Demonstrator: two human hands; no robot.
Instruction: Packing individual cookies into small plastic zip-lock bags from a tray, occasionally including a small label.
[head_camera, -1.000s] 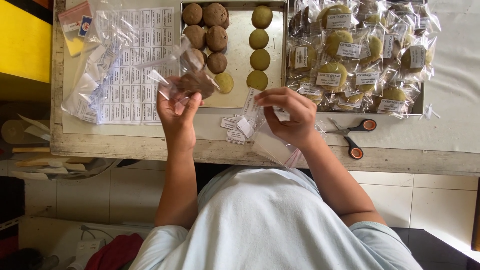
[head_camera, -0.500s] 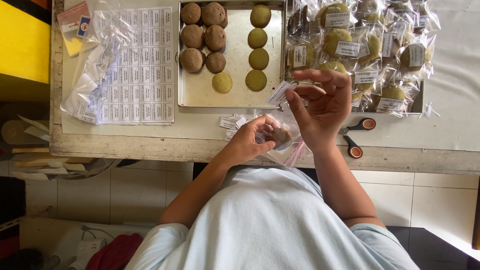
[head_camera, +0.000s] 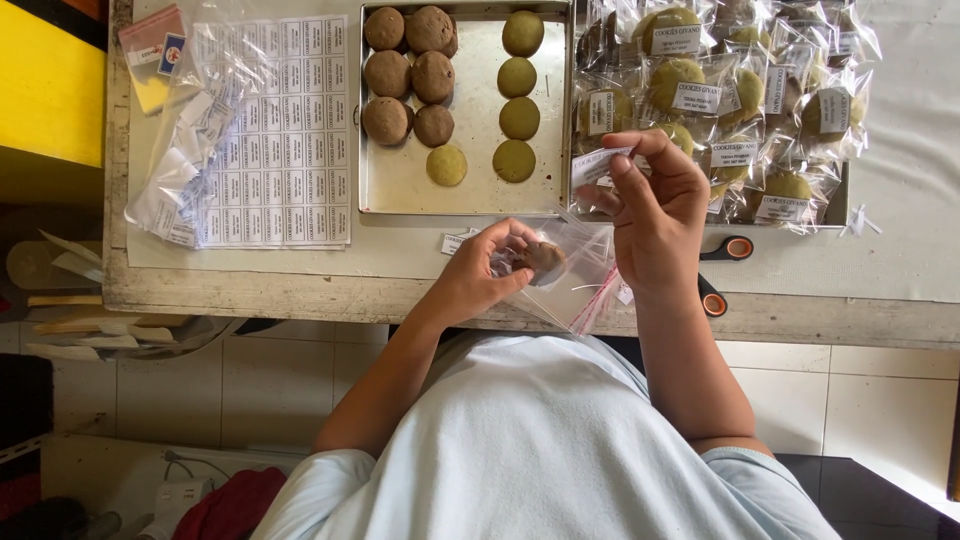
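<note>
I see my left hand (head_camera: 480, 280) holding a round brown cookie (head_camera: 545, 262) inside a clear plastic bag (head_camera: 580, 285); my right hand (head_camera: 655, 215) pinches a white label (head_camera: 597, 165).

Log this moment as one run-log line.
left hand: holds brown cookie in clear bag | right hand: pinches white label | tray: loose cookies | scissors: on table

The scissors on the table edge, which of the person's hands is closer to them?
Right. The right hand, pinching a small label, sits just beside the scissors. The left hand holds a bagged brown cookie farther away, on the right hand's other side.
</note>
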